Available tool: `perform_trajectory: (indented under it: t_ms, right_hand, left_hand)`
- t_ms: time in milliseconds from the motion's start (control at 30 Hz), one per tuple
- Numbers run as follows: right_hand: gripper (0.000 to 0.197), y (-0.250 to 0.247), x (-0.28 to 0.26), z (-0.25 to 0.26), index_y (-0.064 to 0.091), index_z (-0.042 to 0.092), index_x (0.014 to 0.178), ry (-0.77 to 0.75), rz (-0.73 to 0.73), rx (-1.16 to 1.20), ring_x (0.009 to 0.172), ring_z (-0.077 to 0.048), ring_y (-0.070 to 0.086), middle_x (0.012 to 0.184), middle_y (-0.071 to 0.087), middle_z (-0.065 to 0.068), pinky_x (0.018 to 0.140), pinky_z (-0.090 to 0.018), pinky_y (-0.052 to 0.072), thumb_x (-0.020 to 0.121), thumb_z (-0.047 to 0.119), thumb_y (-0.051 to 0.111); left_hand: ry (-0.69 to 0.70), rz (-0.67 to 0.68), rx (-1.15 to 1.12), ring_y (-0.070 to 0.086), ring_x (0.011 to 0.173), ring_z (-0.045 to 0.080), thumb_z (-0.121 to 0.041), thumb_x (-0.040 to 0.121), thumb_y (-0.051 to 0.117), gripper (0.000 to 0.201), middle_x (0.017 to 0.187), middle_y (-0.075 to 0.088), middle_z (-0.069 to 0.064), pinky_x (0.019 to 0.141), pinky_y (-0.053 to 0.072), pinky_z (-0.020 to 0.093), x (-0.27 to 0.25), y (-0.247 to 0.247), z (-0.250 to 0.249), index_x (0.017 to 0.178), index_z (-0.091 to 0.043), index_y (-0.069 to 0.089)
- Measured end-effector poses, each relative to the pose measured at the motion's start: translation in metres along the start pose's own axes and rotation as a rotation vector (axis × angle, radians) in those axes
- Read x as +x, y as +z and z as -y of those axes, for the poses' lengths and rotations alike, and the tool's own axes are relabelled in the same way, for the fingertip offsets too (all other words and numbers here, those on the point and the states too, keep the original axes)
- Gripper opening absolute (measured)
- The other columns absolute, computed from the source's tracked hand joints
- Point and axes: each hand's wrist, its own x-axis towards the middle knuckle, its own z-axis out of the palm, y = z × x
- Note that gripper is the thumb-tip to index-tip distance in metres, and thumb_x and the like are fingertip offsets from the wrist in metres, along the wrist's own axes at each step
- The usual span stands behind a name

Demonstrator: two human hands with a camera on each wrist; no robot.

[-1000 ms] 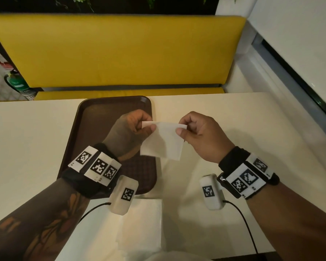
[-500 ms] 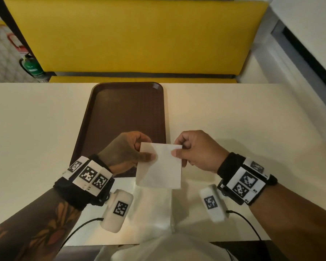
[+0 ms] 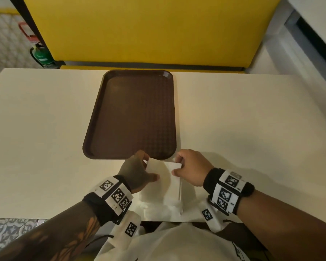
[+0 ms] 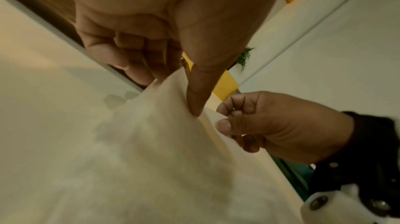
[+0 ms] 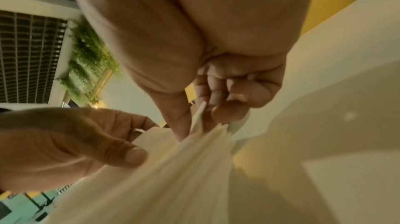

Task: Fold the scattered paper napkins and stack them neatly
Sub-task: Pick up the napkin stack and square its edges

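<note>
Pinching thin white folded napkin [image 3: 165, 173]

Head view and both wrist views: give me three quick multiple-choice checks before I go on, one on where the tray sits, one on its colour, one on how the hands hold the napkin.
1. Where is the tray relative to the hands?
A. Farther across the table, beyond them
B. Between the hands and the person's body
C. On the yellow bench

2. What colour is the tray?
A. Yellow
B. Dark brown
C. White

3. How is the napkin held?
A. Lying flat, untouched
B. By the left hand alone
C. Pinched at its upper corners by both hands

Answers:
1 A: the tray lies on the table, past the left hand and right hand.
2 B: its surface is dark brown against the cream table.
3 C: thumb and fingers of each hand pinch a corner in both wrist views.
</note>
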Motion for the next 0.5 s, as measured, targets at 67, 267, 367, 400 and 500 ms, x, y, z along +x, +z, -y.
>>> perform_trajectory:
  t_ms: [67,267,367,400,500]
  right_hand:
    - [0.044,0.006,-0.005,-0.001,0.052,0.015,0.111,0.065,-0.035,-0.043,0.093,-0.021,0.059,0.105,0.059,-0.001,0.083,-0.035,0.052,0.081,0.039,0.073]
    - [0.035,0.015,-0.022,0.001,0.06,0.017,0.092,0.298,0.138,0.122,0.08,-0.02,0.067,0.093,0.068,-0.003,0.071,-0.036,0.061,0.081,0.05,0.069]
    - [0.031,0.017,-0.02,0.003,0.065,0.015,0.092,0.359,0.173,0.296,0.077,-0.022,0.069,0.092,0.071,-0.006,0.068,-0.038,0.062,0.076,0.041,0.075]
    - [0.036,0.017,-0.019,0.004,0.066,0.012,0.097,0.374,0.173,0.336,0.079,-0.024,0.07,0.095,0.071,-0.008,0.069,-0.039,0.062,0.074,0.037,0.077]
    - [0.044,0.018,-0.014,0.007,0.066,0.004,0.101,0.409,0.177,0.4,0.084,-0.029,0.069,0.1,0.07,-0.015,0.072,-0.041,0.061,0.067,0.027,0.083]
  left_hand:
    - [-0.028,-0.039,0.031,0.054,0.09,0.016,-0.033,0.064,0.085,0.064,0.103,0.051,-0.005,0.066,0.047,0.021,-0.003,0.006,0.005,0.112,-0.022,0.045]
    - [-0.196,0.075,-0.005,0.056,0.084,0.016,-0.047,0.065,0.081,0.063,0.1,0.059,0.0,0.059,0.043,0.023,-0.004,0.017,0.017,0.109,-0.013,0.051]
    - [-0.255,0.08,-0.068,0.058,0.076,0.016,-0.044,0.066,0.082,0.051,0.084,0.06,0.001,0.055,0.043,0.023,-0.002,0.019,0.016,0.092,-0.012,0.053]
    - [-0.278,0.097,-0.106,0.059,0.075,0.019,-0.041,0.064,0.083,0.051,0.081,0.061,0.004,0.055,0.045,0.025,0.0,0.02,0.017,0.09,-0.007,0.056]
    - [-0.329,0.143,-0.207,0.062,0.074,0.026,-0.035,0.057,0.088,0.056,0.088,0.067,0.011,0.057,0.048,0.031,0.004,0.022,0.022,0.097,-0.004,0.065]
